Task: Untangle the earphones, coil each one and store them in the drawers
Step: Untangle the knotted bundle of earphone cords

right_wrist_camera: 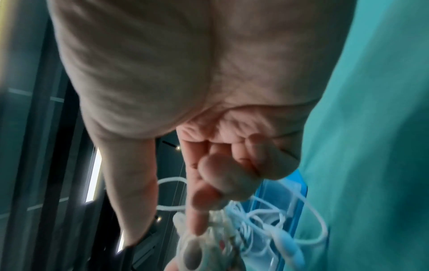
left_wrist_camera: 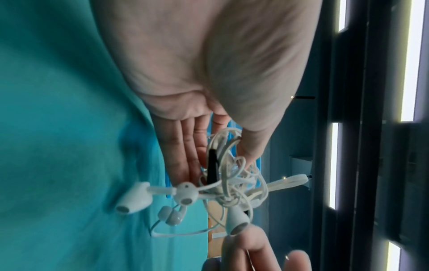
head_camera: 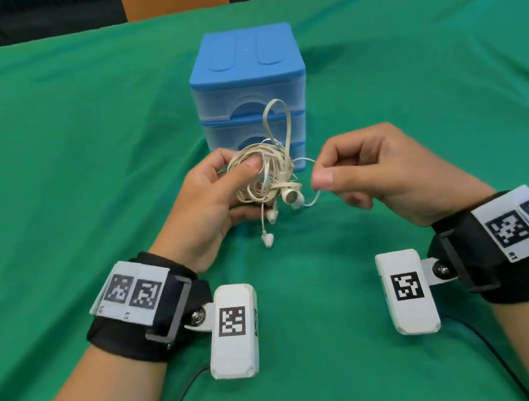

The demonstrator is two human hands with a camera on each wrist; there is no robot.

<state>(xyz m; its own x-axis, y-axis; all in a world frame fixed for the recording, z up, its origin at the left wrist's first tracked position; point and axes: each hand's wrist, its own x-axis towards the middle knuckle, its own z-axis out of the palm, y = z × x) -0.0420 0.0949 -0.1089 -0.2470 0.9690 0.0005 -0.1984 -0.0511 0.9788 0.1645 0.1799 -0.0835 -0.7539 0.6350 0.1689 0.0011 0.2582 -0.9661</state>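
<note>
Drawers [head_camera: 246, 75] upper centre, shut, waiting. My left hand [head_camera: 218, 200] at mid-frame clamps the earphones [head_camera: 266, 175] knot to anchor it; my right hand [head_camera: 373, 172] pinches one thin strand [head_camera: 316, 197], to tease it free.

green cloth [head_camera: 76, 160], blue drawers [head_camera: 245, 64], cream earphones [head_camera: 265, 172]

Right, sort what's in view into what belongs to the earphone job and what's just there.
Part of the job:
- tangled earphones, gripped by the left hand
- thin white cable, pinched by the right hand
- blue drawer unit, drawers closed

Just there:
- green cloth
- wrist cameras
</note>
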